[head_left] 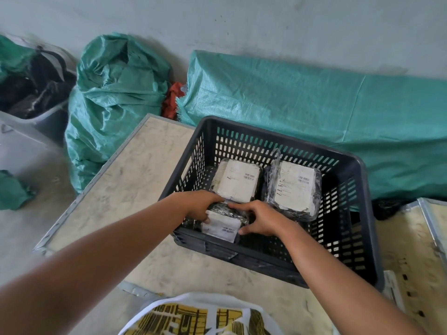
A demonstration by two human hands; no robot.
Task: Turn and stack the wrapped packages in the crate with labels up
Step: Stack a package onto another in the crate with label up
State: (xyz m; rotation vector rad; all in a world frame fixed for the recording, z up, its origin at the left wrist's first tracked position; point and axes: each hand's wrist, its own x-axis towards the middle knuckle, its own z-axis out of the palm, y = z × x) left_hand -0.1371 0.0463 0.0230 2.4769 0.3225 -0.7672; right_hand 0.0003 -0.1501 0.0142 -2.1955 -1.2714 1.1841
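Now your left hand (pixel 197 206) and right hand (pixel 260 220) both grip one wrapped package (pixel 223 222), label tilted toward you, at the near-left corner of the black crate (pixel 348 213) mid-frame, beside two label-up packages (pixel 238 181).

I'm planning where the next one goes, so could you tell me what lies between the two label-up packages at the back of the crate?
In the head view, only a narrow bare gap separates the left package from the right package; nothing sits there.

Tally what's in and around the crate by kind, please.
Packages: 3 (far left, far right, held)
Crate: 1
Green sacks: 2 ()
Total: 6
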